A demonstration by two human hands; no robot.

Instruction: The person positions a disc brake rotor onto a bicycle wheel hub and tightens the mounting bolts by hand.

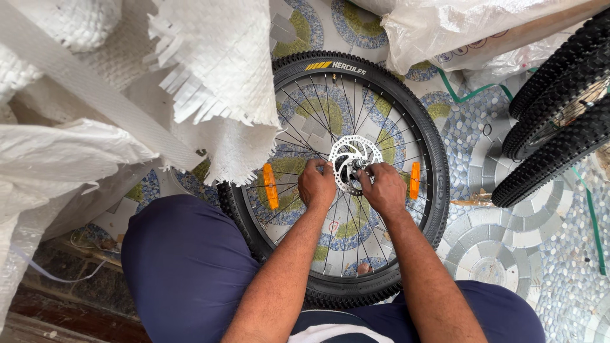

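Mosaic floor (508,241) under bicycle wheel (438,190). My left hand (316,184) clamped on brake disc (343,152), right hand (381,188) pinching axle (359,164). Wheel rigid, light; I'd grip rim, not thin spokes.

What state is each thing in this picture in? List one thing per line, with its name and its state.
Bicycle wheel: lying flat on the tiled floor.
Disc rotor: mounted at the hub.
Left hand: fingers on the rotor.
Right hand: fingers at the axle.
Orange reflectors: clipped to the spokes.
Woven sack: frayed, overlapping the tyre.
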